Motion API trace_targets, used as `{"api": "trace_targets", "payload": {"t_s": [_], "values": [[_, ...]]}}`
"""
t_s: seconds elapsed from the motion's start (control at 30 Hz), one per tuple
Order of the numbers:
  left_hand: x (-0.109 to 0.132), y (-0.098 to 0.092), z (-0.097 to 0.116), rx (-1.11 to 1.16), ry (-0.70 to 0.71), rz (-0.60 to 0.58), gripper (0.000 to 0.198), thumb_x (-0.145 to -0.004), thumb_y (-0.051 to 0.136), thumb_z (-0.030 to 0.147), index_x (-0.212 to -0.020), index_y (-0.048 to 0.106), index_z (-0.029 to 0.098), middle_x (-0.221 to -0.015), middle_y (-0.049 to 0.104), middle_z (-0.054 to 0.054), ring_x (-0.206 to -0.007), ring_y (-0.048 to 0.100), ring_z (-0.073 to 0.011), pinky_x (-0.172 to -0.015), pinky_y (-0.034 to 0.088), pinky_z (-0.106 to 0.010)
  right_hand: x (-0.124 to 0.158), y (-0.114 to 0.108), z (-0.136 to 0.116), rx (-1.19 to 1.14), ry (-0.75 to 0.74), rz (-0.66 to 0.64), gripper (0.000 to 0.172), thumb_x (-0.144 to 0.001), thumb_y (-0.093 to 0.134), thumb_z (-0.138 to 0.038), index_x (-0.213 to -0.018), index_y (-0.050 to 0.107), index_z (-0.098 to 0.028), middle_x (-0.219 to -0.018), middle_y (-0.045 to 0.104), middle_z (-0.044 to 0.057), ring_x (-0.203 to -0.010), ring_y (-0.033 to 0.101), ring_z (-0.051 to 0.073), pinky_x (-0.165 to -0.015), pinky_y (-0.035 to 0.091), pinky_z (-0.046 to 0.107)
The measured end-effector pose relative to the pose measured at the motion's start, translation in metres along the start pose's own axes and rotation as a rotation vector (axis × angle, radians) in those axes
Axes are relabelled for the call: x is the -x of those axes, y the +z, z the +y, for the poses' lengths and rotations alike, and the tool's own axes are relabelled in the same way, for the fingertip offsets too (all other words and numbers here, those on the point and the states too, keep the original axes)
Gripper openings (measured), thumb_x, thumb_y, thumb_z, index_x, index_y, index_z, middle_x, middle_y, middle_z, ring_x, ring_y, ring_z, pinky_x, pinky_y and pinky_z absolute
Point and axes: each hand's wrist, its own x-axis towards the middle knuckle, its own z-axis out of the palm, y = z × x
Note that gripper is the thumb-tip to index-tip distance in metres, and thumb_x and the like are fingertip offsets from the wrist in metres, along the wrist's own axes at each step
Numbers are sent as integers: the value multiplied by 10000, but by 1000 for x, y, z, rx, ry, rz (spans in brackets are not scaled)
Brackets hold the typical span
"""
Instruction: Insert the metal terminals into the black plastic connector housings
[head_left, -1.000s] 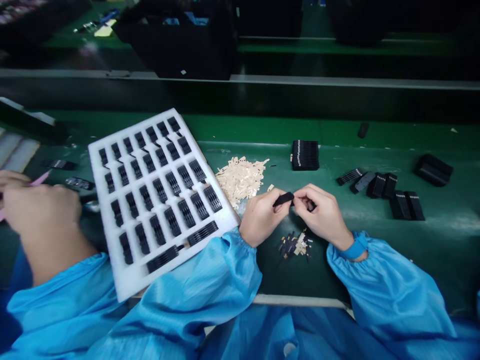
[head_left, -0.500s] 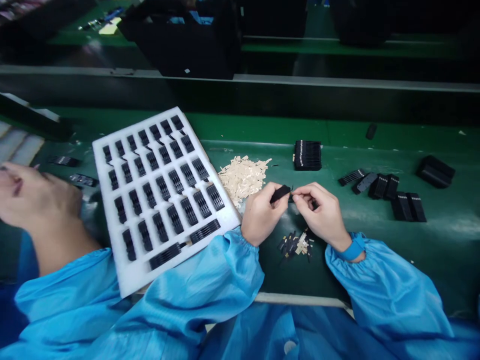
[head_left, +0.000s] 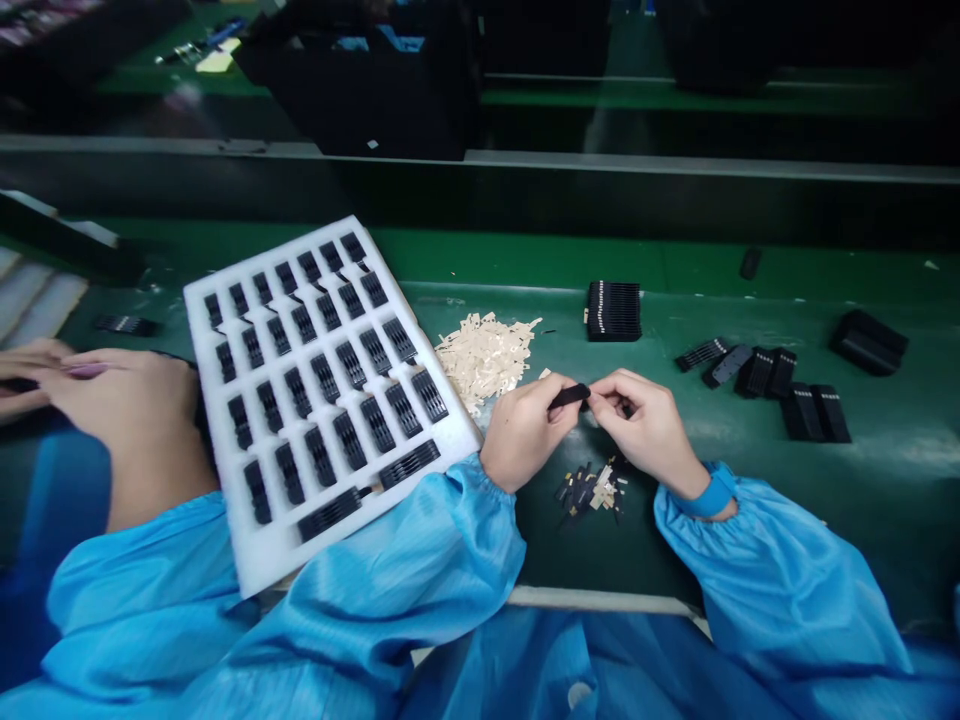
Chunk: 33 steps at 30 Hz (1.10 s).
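The left hand and the right hand meet above the middle of the green table, both clenched in a pinch on a small black strip; the strip's left part sits in the left hand's grip, and its right end lies against the right hand's fingertips; a blue wristband circles the right wrist, and blue sleeves cover both forearms; just below the hands lies a small heap of mixed black and cream pieces; just beside the left hand, up and to the left, is a loose pile of cream-coloured strips; a white foam tray lies at an angle on the table's left part, its slots holding rows of black parts, its right corner just beside the left hand, the left sleeve over its lower edge; toward the table's far edge stands a neat black stack; more black pieces lie near the right edge; at the left edge, another person's hand grips a slim pink tool; beyond the table run a metal rail and black crates.
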Motion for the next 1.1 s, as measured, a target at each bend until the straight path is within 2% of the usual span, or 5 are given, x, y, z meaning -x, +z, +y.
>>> {"api": "trace_targets", "payload": {"t_s": [0.13,0.33,0.8,0.97,1.1], "values": [[-3,-2,1,142,-63,30,62,-907,607,256,-909,656,218,-736,643,19,-661,591,-119,-649,442,-242,-1,1,8,39,-6,60,121,-892,604,-218,-797,678,-204,-731,585,10,-596,498,134,-558,401,286],[-15,-5,-3,605,-328,405,157,-933,592,356,-925,568,201,-629,500,62,-476,469,-79,-482,411,-220,-1,6,10,128,-41,96,125,-909,582,-192,-882,703,-211,-796,614,18,-605,512,140,-598,417,302],[-9,8,-4,863,-327,-63,198,-903,631,364,-917,587,171,-711,584,19,-682,602,-106,-770,537,-280,-6,-1,10,1,47,180,255,-939,643,-357,-744,664,-194,-748,577,13,-612,506,136,-577,397,302],[-9,6,-6,518,-207,300,167,-935,589,339,-945,599,173,-825,661,-16,-797,642,-136,-817,528,-297,-7,-2,9,-94,119,189,293,-902,679,-413,-720,667,-184,-745,602,23,-615,505,133,-582,386,295],[-3,3,-3,-9,252,284,72,-932,573,193,-922,645,187,-706,613,30,-700,592,-124,-1041,489,-396,-7,-10,6,-358,268,29,426,-924,624,-524,-662,611,-189,-534,444,-40,-474,356,93,-483,254,273]]}}
